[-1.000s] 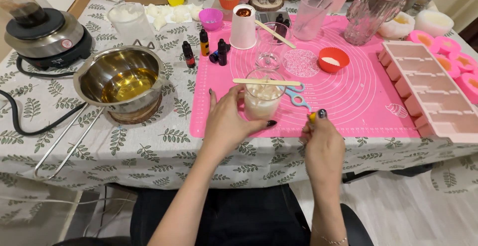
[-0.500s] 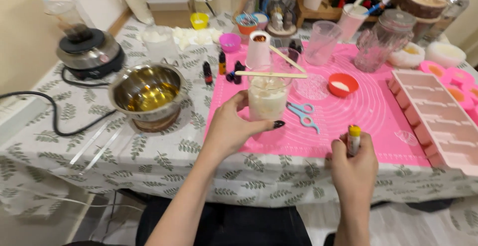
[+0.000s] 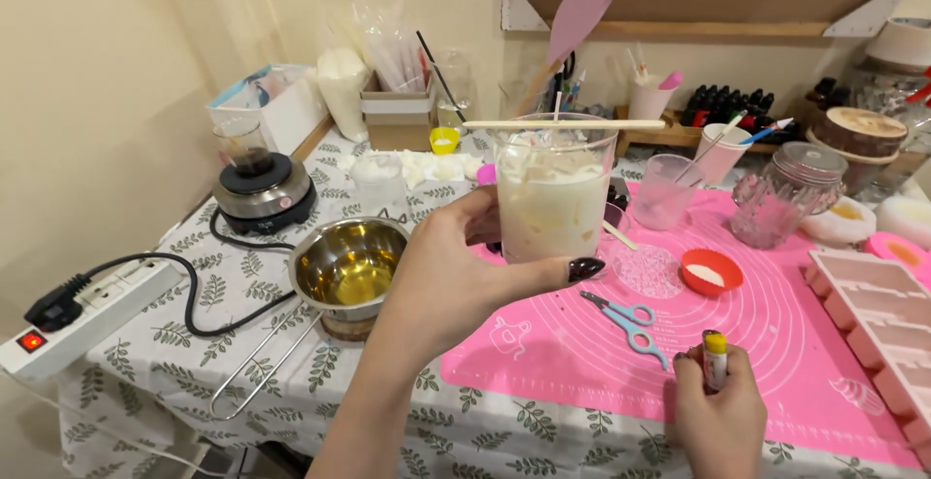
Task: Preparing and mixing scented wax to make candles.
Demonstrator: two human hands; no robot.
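Note:
My left hand (image 3: 441, 280) holds up a clear glass cup (image 3: 553, 198) filled with cream-white wax, well above the pink silicone mat (image 3: 776, 343). A thin wooden stick (image 3: 562, 124) lies across the cup's rim. My right hand (image 3: 718, 416) rests low at the mat's front edge, closed around a small bottle with a yellow cap (image 3: 715, 358) held upright. Blue-handled scissors (image 3: 626, 319) lie on the mat between my two hands.
A steel pot of yellow liquid (image 3: 349, 264) sits left of the mat, with a small hot plate (image 3: 264, 193) and a power strip (image 3: 82, 314) further left. A red dish (image 3: 711, 271), plastic cups (image 3: 669, 191), a jar (image 3: 787, 193) and a pink mould (image 3: 873, 319) stand to the right.
My left hand has lifted the wax cup off the mat and up toward the camera. My right hand has stayed low with the small bottle. The view has tilted upward.

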